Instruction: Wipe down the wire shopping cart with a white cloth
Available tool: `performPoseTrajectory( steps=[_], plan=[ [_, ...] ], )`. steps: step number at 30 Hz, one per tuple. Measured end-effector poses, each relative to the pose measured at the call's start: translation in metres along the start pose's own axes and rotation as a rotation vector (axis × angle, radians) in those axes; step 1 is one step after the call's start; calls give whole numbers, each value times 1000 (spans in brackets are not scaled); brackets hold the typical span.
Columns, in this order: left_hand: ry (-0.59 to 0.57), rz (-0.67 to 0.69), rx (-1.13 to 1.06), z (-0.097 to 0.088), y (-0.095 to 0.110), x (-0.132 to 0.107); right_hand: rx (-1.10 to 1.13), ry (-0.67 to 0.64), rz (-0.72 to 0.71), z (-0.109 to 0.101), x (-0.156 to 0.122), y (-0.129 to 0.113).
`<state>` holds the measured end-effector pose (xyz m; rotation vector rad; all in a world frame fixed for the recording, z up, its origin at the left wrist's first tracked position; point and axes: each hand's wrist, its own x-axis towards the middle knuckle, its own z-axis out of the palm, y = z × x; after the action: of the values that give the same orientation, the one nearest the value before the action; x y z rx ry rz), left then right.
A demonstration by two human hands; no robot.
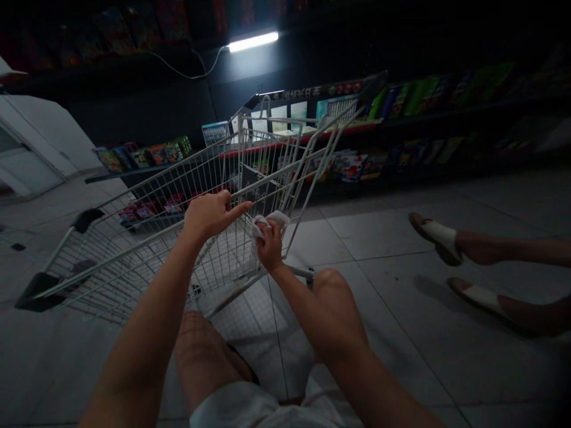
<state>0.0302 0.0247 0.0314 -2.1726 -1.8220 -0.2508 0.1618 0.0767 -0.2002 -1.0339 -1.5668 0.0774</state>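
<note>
A wire shopping cart [147, 249] stands tilted across the view in front of me, its dark handle bar [312, 90] at the far upper right. My left hand [213, 213] grips the near top rail of the basket, the thumb lying along it and the other fingers curled over, partly hidden. Lower and to the right, my right hand [270, 245] is closed on a crumpled white cloth [277, 219]. The cloth is pressed to the wire bars near the cart's rear end. A dark plate [260, 189] with pale markings hangs on the folding seat inside.
Another person's feet in light shoes [439, 233] are on the tiled floor [352, 238] at the right. Behind the cart runs a dark shelf [196, 157] with books and packets. A lit tube lamp [253, 41] hangs above. My bent knees are close below the cart.
</note>
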Motion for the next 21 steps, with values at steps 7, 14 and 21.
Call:
performPoseTrajectory(
  steps=[7, 14, 21],
  plan=[
    [7, -8, -12, 1, -1, 0, -72, -202, 145, 27, -61, 17],
    [3, -14, -4, 1, 1, 0, -42, -408, 132, 2, -112, 11],
    [-8, -25, -7, 2, 2, 0, -2, -354, 147, -96, -130, 3]
  ],
)
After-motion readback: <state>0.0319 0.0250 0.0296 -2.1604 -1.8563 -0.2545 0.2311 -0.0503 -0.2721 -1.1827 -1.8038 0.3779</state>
